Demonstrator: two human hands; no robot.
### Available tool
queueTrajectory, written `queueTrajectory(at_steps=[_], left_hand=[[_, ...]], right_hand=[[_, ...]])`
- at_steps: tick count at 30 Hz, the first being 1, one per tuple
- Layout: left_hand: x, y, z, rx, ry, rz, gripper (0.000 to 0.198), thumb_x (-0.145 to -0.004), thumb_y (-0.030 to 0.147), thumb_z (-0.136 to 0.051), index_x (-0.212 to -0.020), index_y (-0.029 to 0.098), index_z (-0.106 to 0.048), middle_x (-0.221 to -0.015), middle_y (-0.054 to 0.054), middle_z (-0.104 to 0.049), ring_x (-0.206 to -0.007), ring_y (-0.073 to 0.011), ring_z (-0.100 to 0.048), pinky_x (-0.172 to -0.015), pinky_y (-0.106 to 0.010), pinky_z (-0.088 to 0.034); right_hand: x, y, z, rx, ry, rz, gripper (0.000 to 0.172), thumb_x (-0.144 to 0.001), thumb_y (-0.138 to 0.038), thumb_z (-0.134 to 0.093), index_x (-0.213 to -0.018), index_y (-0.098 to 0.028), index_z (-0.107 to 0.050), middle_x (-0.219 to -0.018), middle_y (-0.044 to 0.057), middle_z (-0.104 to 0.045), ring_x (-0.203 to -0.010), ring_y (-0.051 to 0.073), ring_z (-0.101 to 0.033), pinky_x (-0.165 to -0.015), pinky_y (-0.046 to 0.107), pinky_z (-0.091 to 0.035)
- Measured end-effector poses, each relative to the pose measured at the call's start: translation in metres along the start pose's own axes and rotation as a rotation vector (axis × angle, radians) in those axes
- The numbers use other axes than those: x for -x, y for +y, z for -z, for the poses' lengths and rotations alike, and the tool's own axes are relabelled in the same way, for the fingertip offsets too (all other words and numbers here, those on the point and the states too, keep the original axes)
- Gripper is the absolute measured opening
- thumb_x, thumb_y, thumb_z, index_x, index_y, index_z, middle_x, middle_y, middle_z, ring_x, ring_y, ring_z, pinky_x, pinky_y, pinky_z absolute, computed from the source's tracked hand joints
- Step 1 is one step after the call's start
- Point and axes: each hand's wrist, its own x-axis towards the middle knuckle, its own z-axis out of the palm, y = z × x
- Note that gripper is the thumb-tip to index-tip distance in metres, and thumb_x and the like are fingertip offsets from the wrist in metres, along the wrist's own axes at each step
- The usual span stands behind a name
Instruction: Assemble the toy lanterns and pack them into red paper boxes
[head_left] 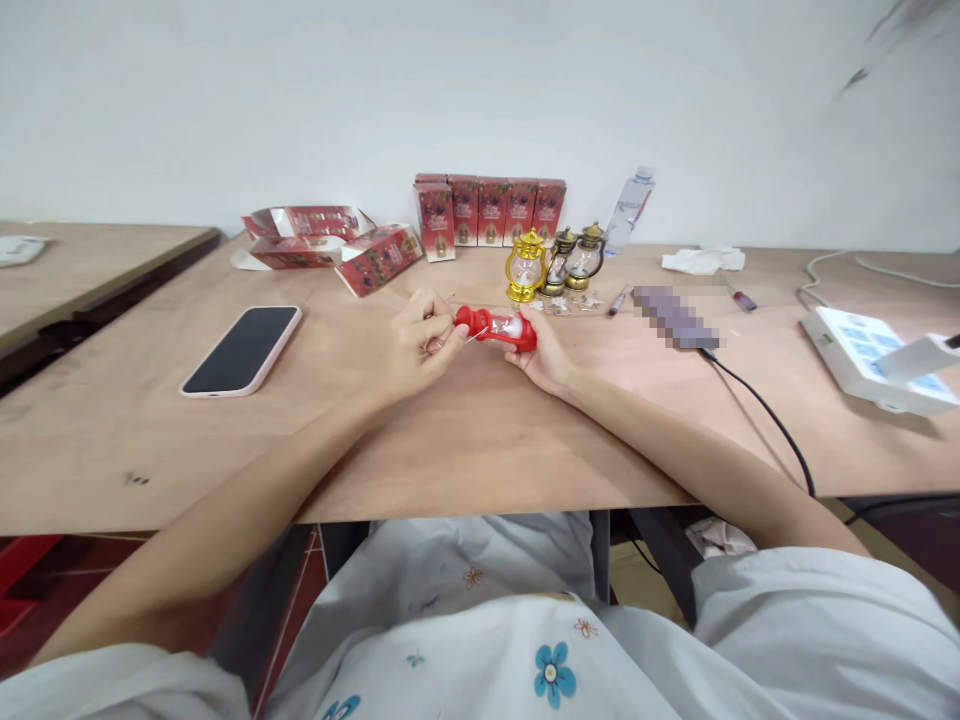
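A small red toy lantern with a clear middle lies sideways in the air between my hands, its top towards the left. My right hand wraps its fingers around the lantern's base. At the top end, my left hand is closed in a pinch; a thin metal wire sticks out by its fingertips, and its exact grip is partly hidden. Just behind stand a gold lantern and two bronze lanterns, with small loose pieces scattered before them.
Red printed boxes stand against the wall, with opened cartons to their left. A phone lies left. Rightward are a water bottle, tissue, a pixelated device on a black cable and a white power strip.
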Motion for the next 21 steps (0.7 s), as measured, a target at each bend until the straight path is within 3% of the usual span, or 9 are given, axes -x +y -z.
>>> queueTrajectory(at_steps=[5,9,15,21], left_hand=[[-0.0023,0.008,0.0047,-0.073,-0.036,-0.012,0.048,-0.077,0.03,-0.058,-0.043,0.017,-0.027,-0.059,0.0,-0.036,-0.06,-0.0136,-0.036,-0.063,-0.033,-0.035],[-0.0025,0.0064,0.0041,-0.086,-0.056,-0.039,0.045,-0.076,0.022,-0.053,-0.043,0.017,-0.023,-0.054,0.001,-0.029,-0.056,-0.0128,-0.03,-0.059,-0.032,-0.031],[-0.0035,-0.0003,0.0032,-0.037,-0.109,-0.022,0.045,-0.072,0.017,-0.053,-0.042,0.016,-0.019,-0.051,0.003,-0.023,-0.053,-0.0115,-0.024,-0.065,-0.034,-0.035],[-0.0068,0.0035,0.0108,-0.07,-0.207,-0.106,0.047,-0.073,0.02,-0.058,-0.042,0.017,-0.023,-0.051,0.002,-0.026,-0.057,-0.0123,-0.028,-0.058,-0.031,-0.029]], right_hand=[[0.0013,0.0018,-0.0013,0.006,-0.008,0.01,0.028,-0.075,-0.049,-0.061,-0.075,-0.021,-0.054,-0.063,-0.005,-0.055,-0.047,0.006,-0.045,-0.042,0.018,-0.04],[0.0036,0.0033,-0.0052,0.006,0.061,0.056,0.029,-0.074,-0.048,-0.063,-0.075,-0.021,-0.053,-0.062,-0.005,-0.055,-0.048,0.007,-0.045,-0.042,0.019,-0.04],[0.0034,0.0055,-0.0079,0.017,0.1,0.091,0.028,-0.073,-0.047,-0.064,-0.074,-0.021,-0.052,-0.063,-0.004,-0.055,-0.05,0.007,-0.046,-0.043,0.019,-0.04],[0.0022,0.0029,-0.007,0.0,0.039,0.026,0.025,-0.079,-0.045,-0.057,-0.074,-0.02,-0.053,-0.057,-0.005,-0.054,-0.044,0.007,-0.044,-0.04,0.018,-0.038]])
